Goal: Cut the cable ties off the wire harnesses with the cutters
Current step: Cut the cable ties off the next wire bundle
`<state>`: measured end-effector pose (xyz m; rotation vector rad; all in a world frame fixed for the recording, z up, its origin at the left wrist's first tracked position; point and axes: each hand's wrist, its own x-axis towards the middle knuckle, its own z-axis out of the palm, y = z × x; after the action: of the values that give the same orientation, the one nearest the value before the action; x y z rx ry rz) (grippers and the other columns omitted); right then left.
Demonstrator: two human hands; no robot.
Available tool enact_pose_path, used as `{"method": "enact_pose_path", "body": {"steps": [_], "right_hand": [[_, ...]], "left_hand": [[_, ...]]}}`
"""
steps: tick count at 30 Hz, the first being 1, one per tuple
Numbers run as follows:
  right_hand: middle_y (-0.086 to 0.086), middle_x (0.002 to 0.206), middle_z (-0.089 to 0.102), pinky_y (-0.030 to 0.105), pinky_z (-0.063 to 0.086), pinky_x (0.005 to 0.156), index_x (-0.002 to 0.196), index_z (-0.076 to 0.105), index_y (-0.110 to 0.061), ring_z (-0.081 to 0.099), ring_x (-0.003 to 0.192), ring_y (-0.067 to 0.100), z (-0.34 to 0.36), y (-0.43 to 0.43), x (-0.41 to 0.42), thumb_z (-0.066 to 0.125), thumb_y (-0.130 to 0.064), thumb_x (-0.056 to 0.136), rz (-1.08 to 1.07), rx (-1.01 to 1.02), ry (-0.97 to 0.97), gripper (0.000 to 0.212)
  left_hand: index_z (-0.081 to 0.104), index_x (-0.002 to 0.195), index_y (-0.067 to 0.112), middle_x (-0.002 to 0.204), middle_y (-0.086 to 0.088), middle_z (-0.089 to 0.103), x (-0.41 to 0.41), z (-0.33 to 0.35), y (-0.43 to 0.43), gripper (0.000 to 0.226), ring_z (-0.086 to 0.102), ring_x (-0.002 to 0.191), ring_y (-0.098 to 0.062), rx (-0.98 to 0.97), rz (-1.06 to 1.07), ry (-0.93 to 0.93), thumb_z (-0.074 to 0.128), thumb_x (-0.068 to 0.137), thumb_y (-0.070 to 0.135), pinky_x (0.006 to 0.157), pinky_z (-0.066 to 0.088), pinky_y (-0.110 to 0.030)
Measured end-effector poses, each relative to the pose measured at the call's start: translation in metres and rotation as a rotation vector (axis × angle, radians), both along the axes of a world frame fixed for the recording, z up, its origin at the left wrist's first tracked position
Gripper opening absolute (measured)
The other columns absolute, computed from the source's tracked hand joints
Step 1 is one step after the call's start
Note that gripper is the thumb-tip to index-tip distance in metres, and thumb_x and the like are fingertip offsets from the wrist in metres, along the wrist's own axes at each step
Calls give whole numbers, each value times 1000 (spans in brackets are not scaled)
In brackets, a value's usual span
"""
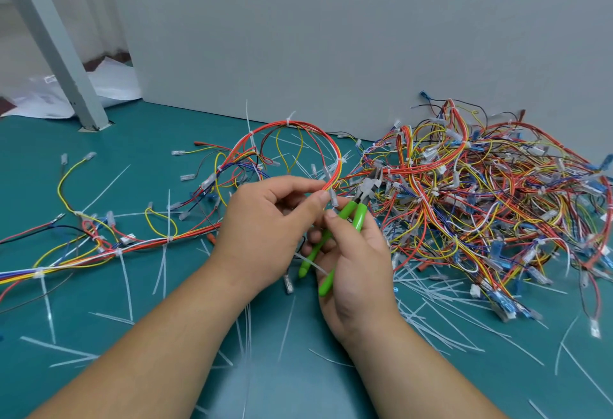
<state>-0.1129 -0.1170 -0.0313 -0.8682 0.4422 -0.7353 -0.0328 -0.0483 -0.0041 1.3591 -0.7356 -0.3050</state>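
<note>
A wire harness [292, 126] of red, yellow and blue wires arcs up from the teal table, bound by white cable ties [289, 119]. My left hand [265, 219] pinches the harness's red bundle near a clear connector, just below a tie at the arc's right side. My right hand [351, 252] grips the green-handled cutters [345, 219], whose jaws point up toward that spot, beside the held wires. The rest of the harness trails left across the table.
A large tangled heap of harnesses [491, 199] fills the right side against the grey wall [331, 37]. Cut white tie strips [441, 312] litter the table [166, 302]. A grey post [66, 63] stands at the back left, with white plastic sheeting behind it.
</note>
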Motion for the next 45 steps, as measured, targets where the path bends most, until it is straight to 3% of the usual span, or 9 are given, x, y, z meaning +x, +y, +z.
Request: {"method": "enact_pose_path", "body": {"steps": [5,12,16,22,28,32,37,41,45], "right_hand": [[5,74,58,27,45,53,106,62,-13,51,60,15,1,-3,-1,59,-13,101,18,102,-73,6],[9,87,64,28,49,61,116,62,-12,57,68,18,1,-4,0,67,-41,86,35,142,-131,42],[5,80,63,26,48,57,103,64,-14,54,63,14,0,-5,-1,64,-26,97,13,135,-134,14],[4,68,58,26,45,53,93,59,-16,51,57,14,1,-7,-2,53,4,98,-39,133,-91,22],[8,85,63,31,46,62,100,60,-18,55,70,17,3,0,0,69,-15,94,5,19,-17,11],[11,92,63,34,50,69,111,61,-14,57,81,24,1,0,0,65,-12,99,14,-23,28,13],[6,97,69,39,50,80,109,62,-13,61,86,22,1,-1,-1,66,-8,97,5,-37,3,14],[1,82,67,34,49,66,99,62,-19,59,67,14,1,-1,0,72,-9,87,-61,-54,-3,19],[6,81,59,32,49,58,94,62,-21,56,65,18,2,-2,-1,69,-9,86,-99,-6,-71,16]], "left_hand": [[77,94,15,67,-7,73,2,-3,0,10,63,49,-16,-20,-49,56,74,89,6,42,53,-28],[79,94,25,77,-10,76,4,-8,-1,14,68,57,-24,18,-76,-13,76,85,15,49,56,-32],[79,93,24,73,-10,74,5,-8,-1,13,69,60,-39,42,-57,-32,78,82,18,52,60,-45],[78,90,23,71,0,73,6,-5,0,16,65,54,-9,35,-10,-20,79,85,8,49,53,-22],[75,91,17,70,1,72,8,2,-2,22,71,58,-16,-82,6,170,83,71,18,56,56,-22],[75,92,17,72,-3,74,8,5,-1,29,72,63,-17,-146,-27,216,82,64,22,60,59,-26],[75,97,15,87,-9,77,9,5,1,29,77,81,-22,-179,-88,175,73,82,-10,73,60,-27],[77,98,22,93,-10,77,6,5,1,35,75,86,-21,-156,-80,86,72,82,-9,71,56,-20],[75,100,27,92,-3,76,9,4,1,34,73,71,-18,-127,41,7,72,86,-4,63,53,-18]]}}
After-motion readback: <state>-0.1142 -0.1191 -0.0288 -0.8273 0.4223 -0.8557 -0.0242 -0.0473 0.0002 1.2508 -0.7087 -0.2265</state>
